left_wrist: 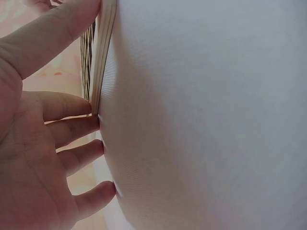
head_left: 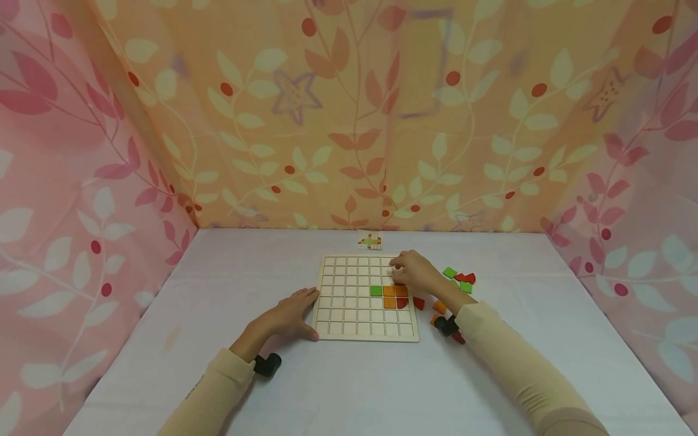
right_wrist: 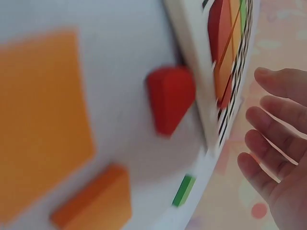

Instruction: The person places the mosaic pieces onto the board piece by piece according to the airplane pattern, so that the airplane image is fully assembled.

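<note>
A pale wooden grid board (head_left: 343,298) lies flat on the white table. Along its left edge rests my left hand (head_left: 289,313), thumb near the front corner; in the left wrist view the fingertips (left_wrist: 93,123) touch the board's side and the tabletop. On the board sit a green square tile (head_left: 376,291), several orange tiles (head_left: 389,302) and a red rounded piece (head_left: 402,303). My right hand (head_left: 417,271) hovers above the board's right side, partly hiding it. In the right wrist view its fingers (right_wrist: 268,129) are loosely spread, with nothing between them.
Loose pieces lie right of the board: green tiles (head_left: 449,272), red pieces (head_left: 418,303) and orange tiles (head_left: 439,307), some partly under my right forearm. A small pattern card (head_left: 370,240) stands behind the board. Floral cloth (head_left: 349,133) walls the table at the back and sides.
</note>
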